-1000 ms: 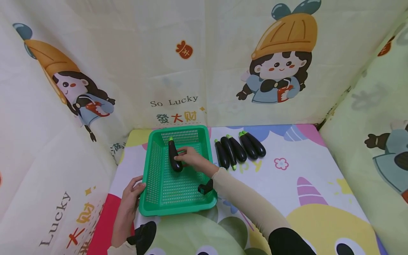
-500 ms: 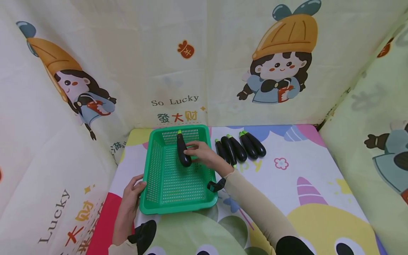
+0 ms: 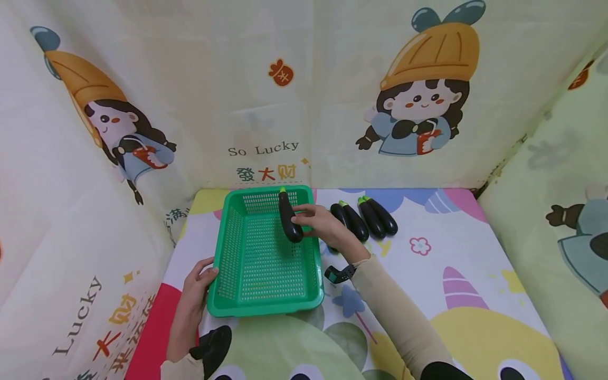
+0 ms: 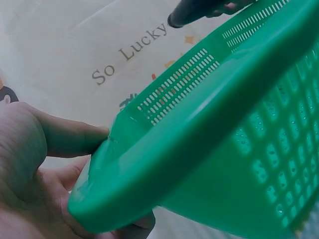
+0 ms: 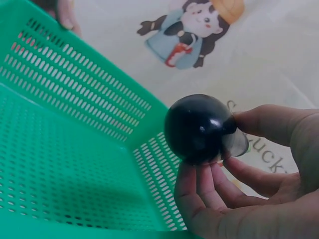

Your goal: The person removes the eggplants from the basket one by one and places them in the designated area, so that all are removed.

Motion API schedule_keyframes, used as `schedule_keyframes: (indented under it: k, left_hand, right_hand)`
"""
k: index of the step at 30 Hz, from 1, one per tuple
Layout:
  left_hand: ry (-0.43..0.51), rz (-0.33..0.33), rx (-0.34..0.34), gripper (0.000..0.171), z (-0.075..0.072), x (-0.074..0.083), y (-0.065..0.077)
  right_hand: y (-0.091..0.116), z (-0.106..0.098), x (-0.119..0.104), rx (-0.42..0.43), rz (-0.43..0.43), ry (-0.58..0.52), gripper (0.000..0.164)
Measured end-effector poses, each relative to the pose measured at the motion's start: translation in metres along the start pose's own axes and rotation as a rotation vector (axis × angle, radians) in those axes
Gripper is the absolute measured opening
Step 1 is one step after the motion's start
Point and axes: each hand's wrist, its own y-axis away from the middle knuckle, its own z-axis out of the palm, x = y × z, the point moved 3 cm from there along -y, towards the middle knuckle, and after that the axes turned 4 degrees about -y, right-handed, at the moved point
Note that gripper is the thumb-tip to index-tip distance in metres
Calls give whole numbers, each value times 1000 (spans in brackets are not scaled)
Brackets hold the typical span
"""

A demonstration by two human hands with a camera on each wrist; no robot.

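My right hand [image 3: 322, 227] holds a dark purple eggplant [image 3: 288, 216] between thumb and fingers, above the right part of a green plastic basket [image 3: 214, 295]. The eggplant's green stem points to the back. Seen from the right wrist, the rounded end of the eggplant [image 5: 197, 127] faces the camera, with the fingers below it and the thumb on its side. My left hand [image 3: 191, 293] grips the basket's left rim. In the left wrist view its thumb lies over the rim [image 4: 144, 184] and its other fingers are partly hidden below.
Several eggplants [image 3: 372, 219] lie in a row on the patterned tablecloth [image 3: 423, 279], right of the basket. My right hand and forearm partly cover that row. Printed cloth walls [image 3: 332, 105] stand behind the table and at both sides.
My right hand has carried the eggplant rightward and slightly back, from over the basket's middle toward its right side. My left hand stays on the rim, and the basket has hardly moved.
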Motion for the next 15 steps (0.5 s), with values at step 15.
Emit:
schedule_keyframes:
  k: [15]
  left_hand:
    - [0,-26,-3,55,-1,-2,-2]
  right_hand:
    - [23,-41,-5,82,-23,64,50]
